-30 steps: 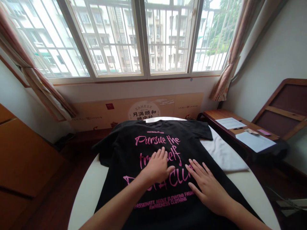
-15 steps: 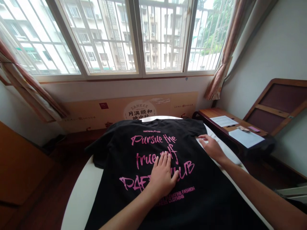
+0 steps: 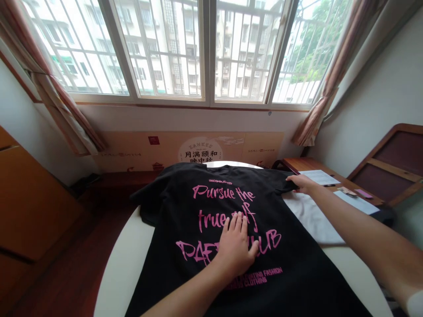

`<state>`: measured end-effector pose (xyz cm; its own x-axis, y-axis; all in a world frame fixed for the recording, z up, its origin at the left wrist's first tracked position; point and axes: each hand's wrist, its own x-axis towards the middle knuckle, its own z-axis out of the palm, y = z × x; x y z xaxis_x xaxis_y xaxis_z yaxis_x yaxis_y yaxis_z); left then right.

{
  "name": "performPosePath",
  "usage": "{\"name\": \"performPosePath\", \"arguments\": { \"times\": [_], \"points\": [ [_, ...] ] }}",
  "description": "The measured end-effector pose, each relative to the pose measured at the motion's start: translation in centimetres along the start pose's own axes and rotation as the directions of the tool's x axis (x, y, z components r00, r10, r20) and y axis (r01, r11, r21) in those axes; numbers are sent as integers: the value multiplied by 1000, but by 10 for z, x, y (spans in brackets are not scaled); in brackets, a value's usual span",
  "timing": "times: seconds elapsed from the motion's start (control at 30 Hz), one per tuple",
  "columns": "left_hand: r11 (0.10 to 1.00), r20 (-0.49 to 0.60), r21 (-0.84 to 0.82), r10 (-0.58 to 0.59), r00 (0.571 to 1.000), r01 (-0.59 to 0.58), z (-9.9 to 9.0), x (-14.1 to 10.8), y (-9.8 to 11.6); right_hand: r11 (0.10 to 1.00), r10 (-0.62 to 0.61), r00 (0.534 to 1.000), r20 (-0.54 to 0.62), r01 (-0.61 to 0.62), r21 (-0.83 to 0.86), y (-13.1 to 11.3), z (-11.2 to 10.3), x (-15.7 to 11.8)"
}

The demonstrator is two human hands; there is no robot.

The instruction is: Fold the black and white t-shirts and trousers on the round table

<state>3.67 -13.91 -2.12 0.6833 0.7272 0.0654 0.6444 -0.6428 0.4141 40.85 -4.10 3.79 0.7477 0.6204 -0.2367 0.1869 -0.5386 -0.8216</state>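
A black T-shirt with pink lettering lies spread over a round white table, its neck toward the window. On the middle of the print my left hand rests flat, fingers stretched out, covering some letters. My right hand is closed on the end of the shirt's right sleeve, holding it out past the shoulder. The opposite sleeve hangs over the table's left edge. Beside the shirt, under my right forearm, lies a folded white cloth.
A wooden side table at the right bears sheets of paper, a pen and a pink slip. Behind it leans a brown wooden-framed panel. A printed board stands below the barred window, and an orange-brown cabinet is at left.
My right hand has moved outward and taken hold of the sleeve, which is now pulled out to the right. More white cloth shows. My left hand stays on the print; the view has shifted.
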Motion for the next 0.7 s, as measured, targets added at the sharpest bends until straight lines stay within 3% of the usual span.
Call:
{"name": "performPosePath", "arguments": {
  "times": [0.17,0.37,0.47,0.57,0.63,0.7],
  "points": [
    [999,-32,-35,11,999,-12,6,-1,-4,977,-202,978,42,205,-57,-74,32,-23],
    [983,-46,-182,9,999,-18,-5,-6,0,847,-487,842,231,520,-111,-153,125,-80],
    [906,-98,-423,-49,994,3,-10,-7,2,795,-523,772,361,595,-118,-163,179,-115],
    [710,-149,-701,-234,961,65,-11,-2,-1,768,-495,684,535,633,-97,-155,216,-142],
    [594,-137,-797,-352,926,108,-10,4,-6,751,-486,631,605,655,-80,-146,221,-151],
    [529,-123,-840,-406,906,123,-10,9,-10,728,-514,609,605,682,-68,-136,207,-152]
  ]
}}
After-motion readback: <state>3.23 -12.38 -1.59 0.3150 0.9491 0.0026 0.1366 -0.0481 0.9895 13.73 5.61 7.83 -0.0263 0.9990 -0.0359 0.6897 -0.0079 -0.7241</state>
